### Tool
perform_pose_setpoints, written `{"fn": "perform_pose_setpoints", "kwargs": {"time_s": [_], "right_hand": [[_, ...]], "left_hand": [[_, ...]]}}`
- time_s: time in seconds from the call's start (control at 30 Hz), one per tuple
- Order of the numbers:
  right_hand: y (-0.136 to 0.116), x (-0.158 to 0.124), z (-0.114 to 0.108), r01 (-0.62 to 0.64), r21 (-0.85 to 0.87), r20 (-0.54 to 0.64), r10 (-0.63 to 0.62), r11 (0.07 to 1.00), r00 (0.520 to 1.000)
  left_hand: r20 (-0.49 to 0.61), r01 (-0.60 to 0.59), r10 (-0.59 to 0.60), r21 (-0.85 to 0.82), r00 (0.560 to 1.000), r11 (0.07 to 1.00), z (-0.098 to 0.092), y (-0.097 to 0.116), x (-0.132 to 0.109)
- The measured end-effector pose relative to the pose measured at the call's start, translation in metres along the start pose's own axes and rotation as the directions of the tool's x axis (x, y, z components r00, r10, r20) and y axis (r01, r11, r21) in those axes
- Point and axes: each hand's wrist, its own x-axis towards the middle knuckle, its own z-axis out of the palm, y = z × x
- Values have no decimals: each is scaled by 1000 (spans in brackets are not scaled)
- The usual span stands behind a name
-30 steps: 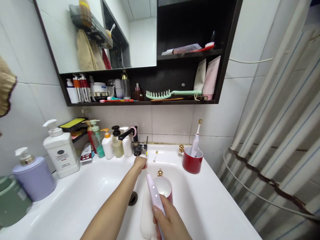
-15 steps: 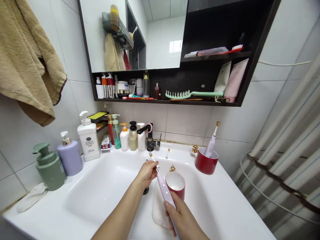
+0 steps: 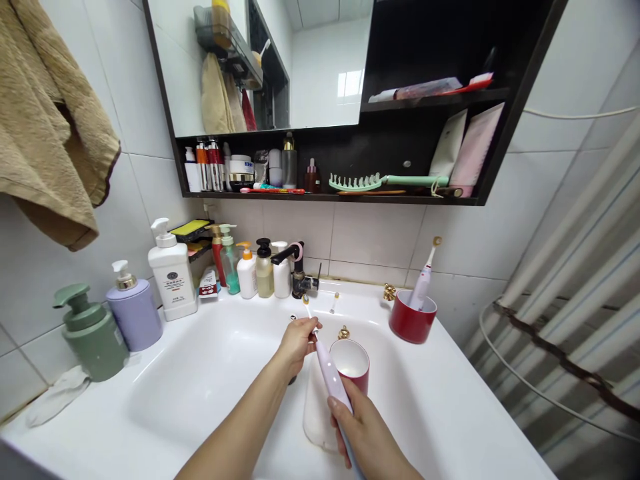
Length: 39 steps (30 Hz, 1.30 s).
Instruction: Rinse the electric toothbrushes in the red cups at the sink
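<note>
Over the white sink (image 3: 175, 373), my right hand (image 3: 363, 433) is wrapped round the pale pink handle of an electric toothbrush (image 3: 330, 373) that points up and away from me. My left hand (image 3: 297, 340) pinches the thin neck of that toothbrush just below its small brush head (image 3: 305, 300). A red cup with a white inside (image 3: 351, 365) sits in the basin right beside the handle. A translucent white piece (image 3: 314, 417) lies in the basin under the handle.
A black tap (image 3: 295, 263) stands at the back of the basin. Another red cup (image 3: 413, 317) holds a second electric toothbrush. Pump bottles line the left: green (image 3: 93, 333), lilac (image 3: 134, 310), white (image 3: 167, 273). A brown towel (image 3: 45, 133) hangs left; a striped curtain (image 3: 575, 280) hangs right.
My left hand drew back from the tap area toward me, still on the brush neck. The view swung left, bringing the towel and green bottle into sight.
</note>
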Motion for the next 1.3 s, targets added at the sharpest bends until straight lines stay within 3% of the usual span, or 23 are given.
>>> {"fn": "perform_pose_setpoints", "kwargs": {"time_s": [0.07,0.2,0.33,0.43,0.57,0.7,0.83,1.03,1.2,1.3], "right_hand": [[0,0,-1,3,3,-34,-3,1000,999],[2,2,-2,-42,106,64,35,994,997],[4,3,-3,-40,160,44,33,986,998],[3,4,-4,-90,225,114,65,970,991],[2,5,-6,-23,155,17,20,988,1000],[3,5,-6,-43,155,48,36,987,998],[5,4,-5,41,77,-95,-34,996,995],[-3,4,-2,-118,430,134,66,895,989],[-3,4,-2,-46,326,48,32,944,998],[-3,0,-1,-69,389,106,29,919,994]], "left_hand": [[18,-2,1,9,1000,1000,3,-3,-1],[59,44,-43,-18,997,999,5,-8,-2],[89,87,-78,-99,993,991,7,-10,-2],[95,118,-104,-159,990,980,10,-12,-3],[125,89,-68,-170,990,981,13,-15,-5],[122,79,-59,-171,991,982,16,-16,-7],[85,-9,20,-132,996,991,18,-17,-7],[119,82,-61,-183,991,980,19,-16,-7],[142,50,-21,-205,990,977,20,-17,-7],[154,51,-16,-227,988,973,22,-16,-10]]}}
